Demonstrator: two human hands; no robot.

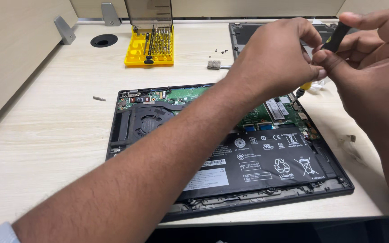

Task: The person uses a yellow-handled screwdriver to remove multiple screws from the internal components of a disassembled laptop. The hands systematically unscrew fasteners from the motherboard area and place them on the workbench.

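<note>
An opened laptop (127,135) lies bottom-up on the wooden desk, showing a fan, a green circuit board and a large black battery (266,162). My right hand (374,63) grips the black handle of a screwdriver (336,38) above the laptop's far right corner. Its yellow collar and tip (300,91) point down at the board. My left hand (275,56) reaches across the laptop and pinches the screwdriver shaft just below the handle. My left forearm hides the middle of the board.
A yellow screwdriver-bit case (151,45) with its lid up stands at the back of the desk. Nearby are a small brush (214,65), loose screws (220,51), a stray bit (98,98), a cable hole (104,40) and the removed cover (241,38).
</note>
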